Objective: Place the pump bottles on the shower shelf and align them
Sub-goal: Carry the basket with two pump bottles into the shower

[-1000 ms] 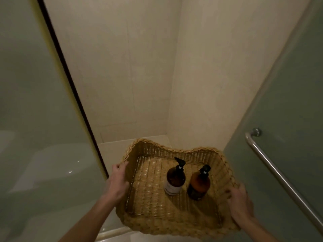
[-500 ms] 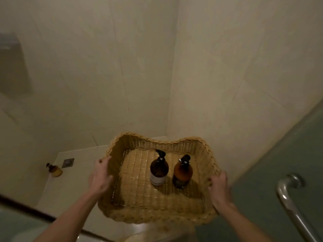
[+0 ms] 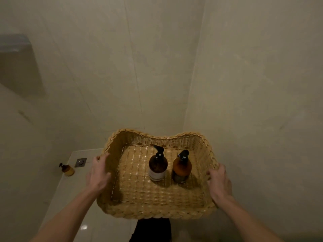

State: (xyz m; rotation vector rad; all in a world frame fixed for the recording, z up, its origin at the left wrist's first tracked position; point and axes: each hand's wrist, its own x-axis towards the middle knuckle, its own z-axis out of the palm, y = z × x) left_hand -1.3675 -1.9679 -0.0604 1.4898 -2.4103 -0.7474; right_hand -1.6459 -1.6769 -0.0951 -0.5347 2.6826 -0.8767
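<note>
Where the view starts nearest the body, a dark garment [image 3: 152, 229] shows directly below the basket [image 3: 157, 213], whose braided near rim sits above it. The left grip [image 3: 97, 173] is clamped on the basket's left wall, with the thumb lying along the rim. The right grip [image 3: 219, 185] is clamped on the basket's right wall.

The dark bottle [image 3: 158, 165], which has a white label, and the amber bottle [image 3: 181, 169] stand upright on the woven basket floor. Both have black pump heads. They stand between the two grips and touch neither. The dark bottle is left of the basket's centre, and the amber bottle is just beside it, nearer the right grip. Whether the two bottles touch cannot be told.

Beyond the basket's left wall, well apart from the left grip, a small pump bottle [image 3: 67, 169] rests on the pale shower floor [image 3: 97, 229] near a square drain [image 3: 80, 162]. Past the basket's far rim, two tiled walls meet in a corner [image 3: 192, 84]. High to the basket's left is a blurred wall recess [image 3: 17, 63].
</note>
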